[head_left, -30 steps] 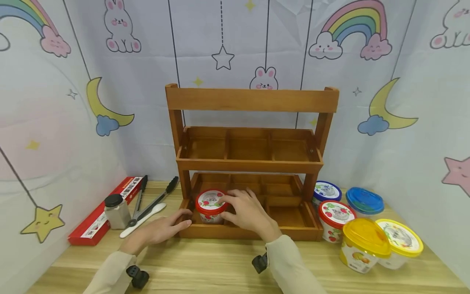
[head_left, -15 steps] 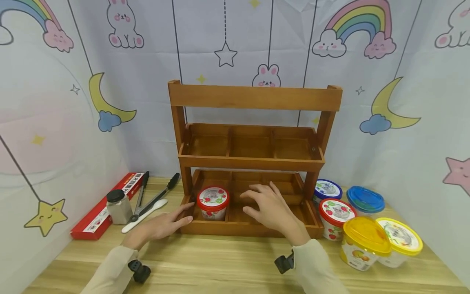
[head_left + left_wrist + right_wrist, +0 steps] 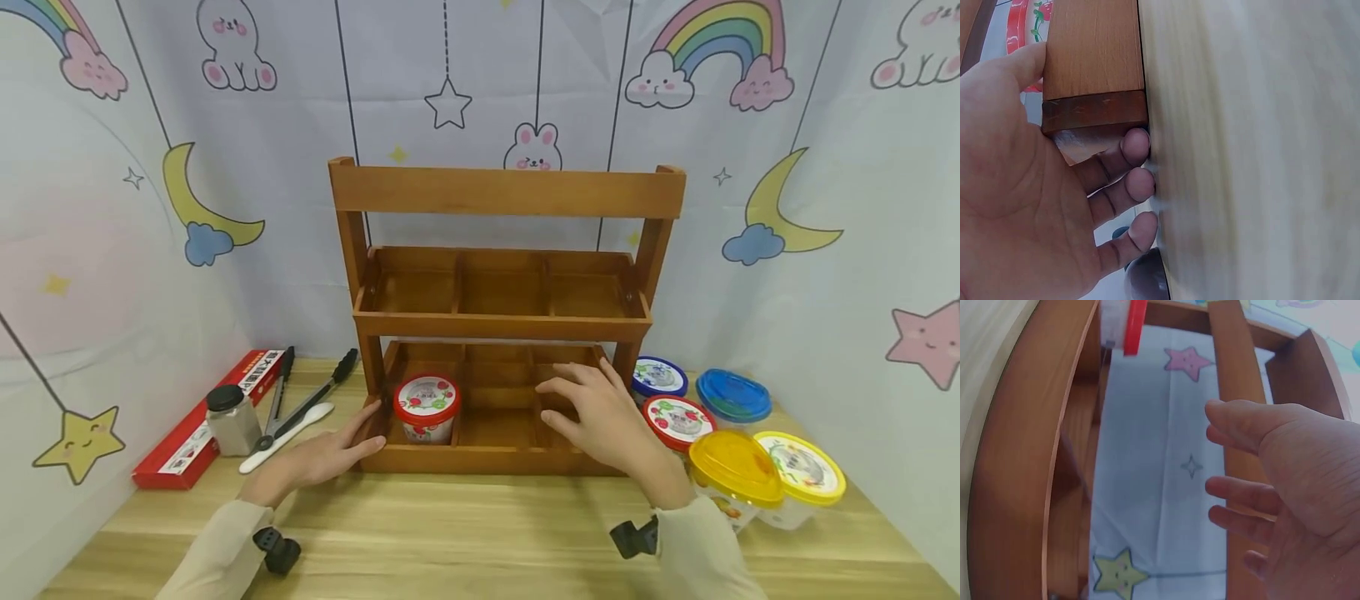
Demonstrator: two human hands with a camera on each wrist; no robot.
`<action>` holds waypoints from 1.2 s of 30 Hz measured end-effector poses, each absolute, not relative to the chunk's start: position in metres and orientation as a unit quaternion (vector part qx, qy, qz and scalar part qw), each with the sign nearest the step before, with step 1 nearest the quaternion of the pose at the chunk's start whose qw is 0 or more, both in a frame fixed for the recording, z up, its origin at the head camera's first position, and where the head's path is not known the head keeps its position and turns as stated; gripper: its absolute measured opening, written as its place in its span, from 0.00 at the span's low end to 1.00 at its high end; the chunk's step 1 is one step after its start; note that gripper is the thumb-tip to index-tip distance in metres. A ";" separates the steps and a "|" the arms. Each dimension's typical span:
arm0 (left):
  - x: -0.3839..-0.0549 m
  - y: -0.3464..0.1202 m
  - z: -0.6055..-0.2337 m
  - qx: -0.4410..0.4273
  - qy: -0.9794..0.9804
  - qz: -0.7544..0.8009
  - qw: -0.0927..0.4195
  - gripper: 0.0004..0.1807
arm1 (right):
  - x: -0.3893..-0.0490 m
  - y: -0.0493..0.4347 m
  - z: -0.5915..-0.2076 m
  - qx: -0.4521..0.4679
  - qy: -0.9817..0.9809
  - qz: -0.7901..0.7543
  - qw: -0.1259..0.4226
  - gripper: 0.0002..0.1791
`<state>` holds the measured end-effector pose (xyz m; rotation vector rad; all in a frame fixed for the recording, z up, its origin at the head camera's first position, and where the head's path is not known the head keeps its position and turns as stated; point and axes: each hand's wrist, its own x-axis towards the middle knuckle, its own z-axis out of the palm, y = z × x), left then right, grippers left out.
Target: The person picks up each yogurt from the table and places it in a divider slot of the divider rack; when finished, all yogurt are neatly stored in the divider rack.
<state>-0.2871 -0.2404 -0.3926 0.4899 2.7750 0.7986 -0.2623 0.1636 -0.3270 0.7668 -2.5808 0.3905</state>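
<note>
A two-tier brown wooden rack point(image 3: 491, 461) with divided compartments stands on the table. In its lower left front compartment sits a white cup point(image 3: 427, 400) with a red-rimmed lid printed with red fruit. My left hand point(image 3: 318, 462) rests at the rack's lower left corner, thumb at the front board and the other fingers beside its end, as the left wrist view shows. Over the lower right compartments hovers my right hand point(image 3: 603, 417), fingers spread and loosely bent, holding nothing. The right wrist view shows this hand point(image 3: 1285, 481) apart from the cup point(image 3: 1135, 328).
Several lidded tubs stand right of the rack: blue-rimmed point(image 3: 660, 377), blue-lidded point(image 3: 733, 395), red-rimmed point(image 3: 678, 421), orange-yellow point(image 3: 735, 467) and yellow-rimmed point(image 3: 801, 471). Left lie a red box point(image 3: 168, 462), a black-capped jar point(image 3: 232, 425), tongs point(image 3: 303, 412) and a white spoon point(image 3: 285, 437).
My right hand has let go of the red-lidded cup and moved right across the lower tier. The cup stays in its compartment. My left hand keeps its place at the rack's corner.
</note>
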 end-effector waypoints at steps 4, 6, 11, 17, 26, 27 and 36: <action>-0.287 -0.241 -0.391 0.170 0.943 0.268 0.105 0.43 | -0.260 0.180 -0.325 0.263 -0.931 0.144 0.210 0.16; -0.287 -0.242 -0.391 0.173 0.943 0.266 0.102 0.44 | -0.258 0.188 -0.324 0.254 -0.933 0.143 0.209 0.16; -0.289 -0.241 -0.391 0.175 0.945 0.260 0.090 0.45 | -0.248 0.209 -0.319 0.243 -0.936 0.126 0.221 0.16; -0.290 -0.242 -0.388 0.173 0.949 0.251 0.080 0.45 | -0.241 0.232 -0.300 0.241 -0.941 0.112 0.209 0.16; -0.289 -0.242 -0.390 0.172 0.949 0.252 0.081 0.45 | -0.239 0.264 -0.286 0.222 -0.954 0.130 0.154 0.24; -0.289 -0.241 -0.391 0.172 0.949 0.252 0.083 0.45 | -0.238 0.267 -0.286 0.221 -0.955 0.134 0.147 0.24; -0.289 -0.240 -0.394 0.171 0.945 0.260 0.097 0.45 | -0.230 0.296 -0.288 0.212 -0.961 0.152 0.096 0.25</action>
